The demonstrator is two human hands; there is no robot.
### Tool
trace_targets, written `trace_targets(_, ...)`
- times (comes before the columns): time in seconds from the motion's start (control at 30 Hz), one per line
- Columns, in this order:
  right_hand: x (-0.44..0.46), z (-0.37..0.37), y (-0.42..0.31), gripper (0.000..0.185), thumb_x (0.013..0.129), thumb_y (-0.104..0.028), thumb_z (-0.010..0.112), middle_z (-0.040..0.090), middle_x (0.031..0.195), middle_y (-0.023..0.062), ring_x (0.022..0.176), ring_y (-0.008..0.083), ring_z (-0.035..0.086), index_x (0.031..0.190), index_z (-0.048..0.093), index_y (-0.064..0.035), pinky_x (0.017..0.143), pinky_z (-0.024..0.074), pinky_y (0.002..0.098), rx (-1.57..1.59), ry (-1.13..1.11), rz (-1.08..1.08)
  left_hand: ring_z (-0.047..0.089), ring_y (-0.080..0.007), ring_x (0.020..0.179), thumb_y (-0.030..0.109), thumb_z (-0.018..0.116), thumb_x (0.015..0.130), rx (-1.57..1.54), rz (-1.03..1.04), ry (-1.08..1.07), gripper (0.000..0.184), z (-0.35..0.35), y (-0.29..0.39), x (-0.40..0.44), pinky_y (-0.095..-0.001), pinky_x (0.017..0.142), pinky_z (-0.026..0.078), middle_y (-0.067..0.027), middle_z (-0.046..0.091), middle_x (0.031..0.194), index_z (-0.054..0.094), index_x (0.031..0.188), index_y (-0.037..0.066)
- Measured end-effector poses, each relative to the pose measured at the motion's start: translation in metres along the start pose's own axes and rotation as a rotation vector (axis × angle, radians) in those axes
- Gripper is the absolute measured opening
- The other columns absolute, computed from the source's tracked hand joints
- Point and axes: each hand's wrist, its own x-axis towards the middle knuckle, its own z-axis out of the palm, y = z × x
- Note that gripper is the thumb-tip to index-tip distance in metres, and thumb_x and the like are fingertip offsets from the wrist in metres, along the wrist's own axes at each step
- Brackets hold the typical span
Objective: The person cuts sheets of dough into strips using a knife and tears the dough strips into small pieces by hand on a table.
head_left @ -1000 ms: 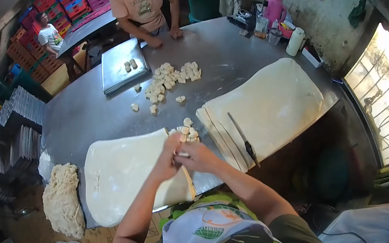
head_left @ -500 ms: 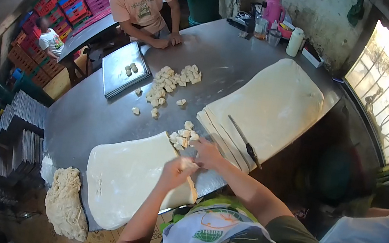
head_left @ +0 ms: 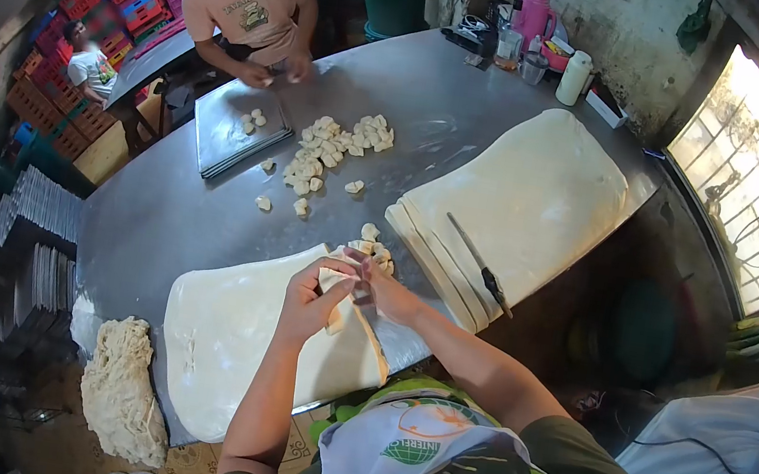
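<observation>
A strip of dough (head_left: 335, 315) is wrapped in the fingers of my left hand (head_left: 304, 296), raised over the near edge of a thick dough slab (head_left: 236, 343). My right hand (head_left: 387, 297) meets it at the strip's upper end, with fingers closed there and slightly blurred. Just beyond my fingers lie a few small dough pieces (head_left: 370, 233), partly hidden by my right hand. To the right, a second dough slab (head_left: 533, 196) has cut strips along its near side. A dark-handled knife (head_left: 479, 262) rests on top of those strips.
Many dough pieces (head_left: 321, 152) are heaped mid-table. Stacked metal trays (head_left: 221, 150) with several pieces lie before a co-worker (head_left: 251, 12). Rough dough (head_left: 122, 385) hangs at the table's left edge. A pink thermos (head_left: 534, 13) and a white bottle (head_left: 574, 78) stand at the back.
My left hand has moved up and left with the dough strip, and my right hand has shifted slightly left to meet it. The co-worker's hands have lifted off the table toward the trays.
</observation>
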Motion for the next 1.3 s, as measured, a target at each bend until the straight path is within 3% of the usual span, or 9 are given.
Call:
trace_targets(0.13,0.002,-0.016,-0.004,0.025,0.100,-0.032,0.056,0.061,0.095,-0.0018,0.085,0.0105,0.060,0.111,0.061,-0.0091,0.072,0.0475,0.0266,0.356,-0.195,0.258,0.052,-0.0019,0.071,0.005,0.070,0.089,-0.008,-0.013,0.078,0.016,0.009,0.000,-0.005,-0.0221,0.059,0.040,0.0031,0.062,0.081,0.065,0.104,0.005)
trace_targets(0.23,0.005,-0.022,-0.007,0.017,0.097,-0.022,0.064,0.059,0.092,-0.0037,0.078,0.0040,0.056,0.106,0.061,-0.0089,0.065,0.0444,0.0220,0.187,-0.057,-0.009,0.053,-0.0044,0.065,0.008,0.071,0.088,0.356,-0.376,0.217,0.020,0.015,0.004,-0.018,-0.0246,0.055,0.041,0.0018,0.060,0.071,0.063,0.106,0.003)
trace_targets(0.53,0.006,-0.030,0.004,0.018,0.096,-0.018,0.065,0.060,0.090,-0.0004,0.077,0.0064,0.055,0.107,0.060,-0.0043,0.068,0.0467,0.0246,-0.079,-0.108,-0.170,0.052,-0.0094,0.060,0.012,0.070,0.088,0.509,-0.432,0.102,0.022,0.027,-0.064,-0.022,-0.0265,0.057,0.043,-0.0078,0.061,0.071,0.065,0.106,-0.001)
trace_targets(0.67,-0.011,-0.027,0.005,0.022,0.096,-0.022,0.065,0.061,0.090,0.0003,0.078,0.0062,0.054,0.107,0.060,-0.0036,0.071,0.0480,0.0264,-0.452,-0.141,-0.498,0.053,-0.0079,0.063,0.012,0.064,0.094,0.416,0.083,0.044,0.010,0.024,-0.056,-0.021,-0.0234,0.057,0.042,-0.0002,0.062,0.074,0.068,0.096,0.003)
trace_targets(0.77,-0.019,-0.026,0.011,0.032,0.096,-0.031,0.064,0.062,0.091,0.0015,0.084,0.0110,0.059,0.111,0.059,-0.0040,0.074,0.0498,0.0315,-0.131,-0.224,-0.067,0.056,-0.0100,0.072,0.004,0.059,0.093,0.202,-0.391,-0.029,0.015,0.027,-0.032,-0.022,-0.0262,0.065,0.046,-0.0060,0.064,0.083,0.067,0.107,0.002)
trace_targets(0.93,-0.007,-0.053,0.064,0.040,0.094,-0.038,0.064,0.065,0.093,0.0064,0.085,0.0232,0.062,0.113,0.058,-0.0037,0.076,0.0507,0.0376,0.435,-0.183,0.363,0.053,-0.0059,0.066,0.005,0.059,0.094,0.133,-0.227,-0.055,0.014,0.033,-0.055,-0.029,-0.0231,0.058,0.043,-0.0012,0.063,0.082,0.069,0.102,0.005)
trace_targets(1.03,-0.003,-0.075,0.094,0.035,0.087,-0.032,0.071,0.062,0.094,0.0100,0.084,0.0276,0.057,0.107,0.058,-0.0075,0.073,0.0497,0.0333,-0.882,-0.101,-0.251,0.053,-0.0055,0.067,0.004,0.063,0.091,0.166,-0.075,-0.291,0.016,0.033,-0.039,-0.038,-0.0232,0.058,0.043,-0.0016,0.064,0.085,0.069,0.106,0.005)
trace_targets(1.2,0.017,-0.081,0.070,0.037,0.082,-0.030,0.074,0.063,0.098,0.0132,0.086,0.0321,0.061,0.107,0.060,-0.0058,0.075,0.0517,0.0347,-1.197,0.135,-0.120,0.056,-0.0068,0.071,0.002,0.066,0.088,0.185,0.119,-0.188,0.025,0.032,-0.012,-0.026,-0.0221,0.061,0.044,-0.0023,0.064,0.089,0.068,0.112,0.006)
trace_targets(1.3,-0.009,-0.028,-0.038,0.041,0.082,-0.030,0.074,0.065,0.101,0.0132,0.091,0.0327,0.065,0.112,0.061,-0.0042,0.080,0.0526,0.0393,-1.036,0.129,-0.457,0.062,-0.0100,0.081,-0.001,0.068,0.085,0.028,-0.115,0.113,0.037,0.018,-0.026,-0.013,-0.0245,0.068,0.049,-0.0054,0.067,0.099,0.065,0.120,0.006)
